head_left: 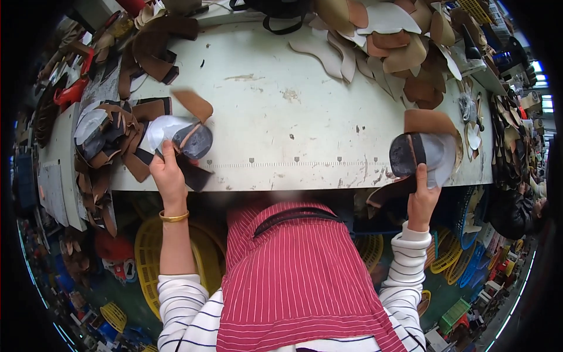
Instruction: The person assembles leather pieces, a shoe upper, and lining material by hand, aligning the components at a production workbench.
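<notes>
1. Crimson striped apron (299, 258), one: 6 o'clock, clock centred on the surface's middle.
2. Left hand (170, 176), one: 8 o'clock. Fingers closed on an upper piece; thumb apparently on top, the rest hidden.
3. Right hand (423, 202), one: 4 o'clock. Fingers closed on a second piece in like fashion, the undersides unseen.
4. Graduated strip (299, 163), one: along the near edge, 6 o'clock. Probably a handy line for levelling both pieces.
5. Left upper piece (196, 142), brown, black and pale: between 8 and 9 o'clock. Advised: light pinch on the pale part, loose flaps unfolded.
6. Right upper piece (404, 155), similar make: between 3 and 4 o'clock. Advised: matching grip, dark cap uncreased. Contact with the surface: cannot tell.
7. Surface (264, 117), pale, scuffed: centre. Judged ample room for laying either piece flat.
8. Brown heap (105, 138), mixed pieces: 9 o'clock, just beside the left piece. Snagging risk; a lift clear of it is advised.
9. Dark brown stack (155, 47): 10 o'clock, well apart from the right hand.
10. Tan and cream pile (396, 50), loose: 2 o'clock, far side. Best left undisturbed.
</notes>
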Available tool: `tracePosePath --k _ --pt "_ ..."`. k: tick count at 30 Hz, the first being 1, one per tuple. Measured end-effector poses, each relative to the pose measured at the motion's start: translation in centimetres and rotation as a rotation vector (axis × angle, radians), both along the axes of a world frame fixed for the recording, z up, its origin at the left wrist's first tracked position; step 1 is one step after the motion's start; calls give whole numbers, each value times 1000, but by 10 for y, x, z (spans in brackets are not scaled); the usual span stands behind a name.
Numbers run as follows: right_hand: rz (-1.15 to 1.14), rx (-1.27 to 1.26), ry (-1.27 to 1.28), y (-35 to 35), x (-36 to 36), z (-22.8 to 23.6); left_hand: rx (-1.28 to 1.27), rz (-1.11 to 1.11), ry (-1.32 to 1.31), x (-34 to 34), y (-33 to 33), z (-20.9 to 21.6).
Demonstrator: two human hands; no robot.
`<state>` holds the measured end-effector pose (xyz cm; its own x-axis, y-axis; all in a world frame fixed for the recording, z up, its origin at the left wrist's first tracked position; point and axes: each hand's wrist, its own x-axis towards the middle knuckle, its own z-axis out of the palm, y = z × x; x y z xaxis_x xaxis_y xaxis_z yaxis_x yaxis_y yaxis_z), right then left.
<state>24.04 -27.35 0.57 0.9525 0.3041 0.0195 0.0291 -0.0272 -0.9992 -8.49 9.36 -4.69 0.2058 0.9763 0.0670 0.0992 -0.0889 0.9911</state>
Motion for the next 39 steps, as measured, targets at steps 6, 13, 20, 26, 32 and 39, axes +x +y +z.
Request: tracePosePath --k 6,13,20,26,32,39 --pt "511 -187 278 30 -6 16 -427 -465 -173 8 -15 54" --pt "761 -303 104 117 -3 -31 -53 -587 437 27 0 1" --pt "518 -402 -167 121 7 -64 832 -315 723 51 -10 -2" --pt "402 -489 -419 148 5 -58 776 -723 921 66 -34 -16" --pt "428 -430 -579 182 59 -30 743 -722 909 69 -32 -13" --pt "444 -398 -600 258 108 -29 751 -733 891 71 -30 -5"
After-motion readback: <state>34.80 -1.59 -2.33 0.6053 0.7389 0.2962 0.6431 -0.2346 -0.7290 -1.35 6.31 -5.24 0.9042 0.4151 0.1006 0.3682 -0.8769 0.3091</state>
